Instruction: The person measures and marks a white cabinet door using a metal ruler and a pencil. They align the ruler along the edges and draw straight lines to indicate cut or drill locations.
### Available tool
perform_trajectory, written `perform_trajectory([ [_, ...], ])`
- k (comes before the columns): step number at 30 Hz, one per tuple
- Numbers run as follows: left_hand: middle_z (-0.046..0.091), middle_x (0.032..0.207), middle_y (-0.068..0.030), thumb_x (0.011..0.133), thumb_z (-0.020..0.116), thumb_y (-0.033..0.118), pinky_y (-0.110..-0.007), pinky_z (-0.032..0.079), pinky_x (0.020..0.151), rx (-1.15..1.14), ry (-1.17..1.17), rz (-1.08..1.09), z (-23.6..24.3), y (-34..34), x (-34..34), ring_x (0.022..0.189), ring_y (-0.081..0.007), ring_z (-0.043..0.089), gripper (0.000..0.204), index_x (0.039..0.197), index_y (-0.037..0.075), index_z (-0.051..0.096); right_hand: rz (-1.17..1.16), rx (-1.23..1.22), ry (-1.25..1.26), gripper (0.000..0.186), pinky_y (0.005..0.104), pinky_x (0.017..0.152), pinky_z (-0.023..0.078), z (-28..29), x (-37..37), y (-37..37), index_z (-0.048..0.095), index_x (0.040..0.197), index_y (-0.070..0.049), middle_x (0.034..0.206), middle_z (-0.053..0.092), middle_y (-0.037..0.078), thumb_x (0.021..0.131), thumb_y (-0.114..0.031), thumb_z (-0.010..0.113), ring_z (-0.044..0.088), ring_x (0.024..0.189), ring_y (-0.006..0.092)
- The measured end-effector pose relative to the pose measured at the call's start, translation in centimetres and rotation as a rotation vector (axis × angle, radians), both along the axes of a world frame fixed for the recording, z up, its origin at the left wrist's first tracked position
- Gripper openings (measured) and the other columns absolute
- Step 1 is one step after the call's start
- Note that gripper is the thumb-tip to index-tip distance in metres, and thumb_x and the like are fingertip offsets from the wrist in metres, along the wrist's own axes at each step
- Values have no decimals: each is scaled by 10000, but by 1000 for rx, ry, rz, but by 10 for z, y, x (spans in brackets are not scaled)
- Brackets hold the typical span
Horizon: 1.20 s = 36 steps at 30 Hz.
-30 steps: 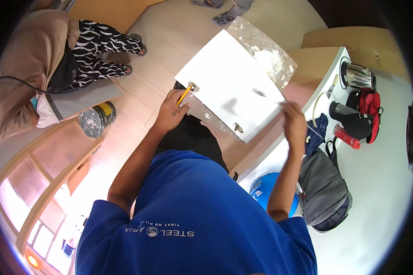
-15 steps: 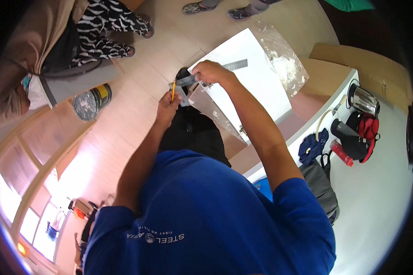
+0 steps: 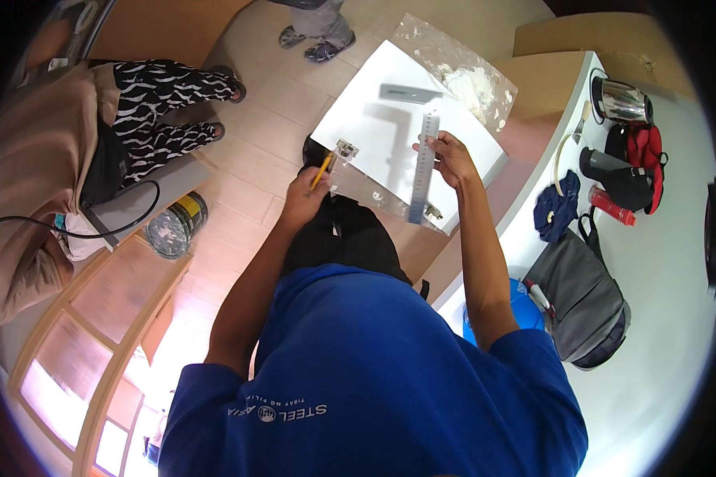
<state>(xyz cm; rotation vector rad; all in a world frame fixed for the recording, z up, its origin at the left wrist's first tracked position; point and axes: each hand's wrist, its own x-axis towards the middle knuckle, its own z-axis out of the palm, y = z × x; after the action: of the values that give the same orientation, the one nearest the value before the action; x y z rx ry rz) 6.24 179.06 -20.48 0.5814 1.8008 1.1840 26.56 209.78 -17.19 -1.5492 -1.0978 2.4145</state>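
Silver L-shaped metal square with marked blade (image 3: 426, 163) is over white flat rectangular panel (image 3: 394, 137); whether it touches panel, I cannot tell. Right hand (image 3: 454, 161) pinches blade by edges, fingers bent, nearly closed. Left hand (image 3: 304, 195) keeps thin yellow pencil (image 3: 322, 170) between curled fingers, near silver metal hinge (image 3: 347, 149) at panel edge.

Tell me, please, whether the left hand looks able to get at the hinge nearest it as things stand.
Probably yes: the left hand is close to that hinge, and only the yellow pencil in its grip seems to be in the way.
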Motion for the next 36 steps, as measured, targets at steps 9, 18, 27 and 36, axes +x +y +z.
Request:
perform_trajectory([
  [9, 684, 1057, -183, 971, 703, 324, -424, 528, 855, -72, 105, -308, 68, 57, 27, 964, -348, 679, 359, 1177, 39, 627, -353, -12, 191, 304, 476, 905, 602, 10, -7, -67, 510, 1207, -83, 1326, 669, 144, 972, -69, 702, 688, 1174, 297],
  [18, 646, 1150, -129, 871, 810, 136, -337, 523, 851, 16, 551, -81, 51, 40, -28, 964, -246, 651, 371, 1187, 26, 649, 10, -113, 404, 273, 479, 916, 596, 23, -15, -45, 566, 1187, -87, 1251, 707, 164, 970, -138, 723, 704, 1125, 295],
  [27, 651, 1245, -224, 917, 772, 348, -403, 486, 1029, -235, 620, 1, 35, -6, -67, 1145, -350, 626, 588, 1331, -19, 574, 783, 134, 267, 311, 313, 797, 553, 15, -83, -64, 661, 1254, 11, 1022, 775, 109, 951, -38, 610, 721, 838, 180],
  [36, 560, 782, 70, 1004, 691, 161, -186, 348, 462, -18, -621, 448, -44, -52, 4, 597, -28, 475, 97, 1070, 151, 619, 1678, 635, 20, 400, 349, 863, 552, -32, -203, -55, 733, 1302, -162, 1102, 782, 75, 906, -118, 691, 725, 955, 216],
])
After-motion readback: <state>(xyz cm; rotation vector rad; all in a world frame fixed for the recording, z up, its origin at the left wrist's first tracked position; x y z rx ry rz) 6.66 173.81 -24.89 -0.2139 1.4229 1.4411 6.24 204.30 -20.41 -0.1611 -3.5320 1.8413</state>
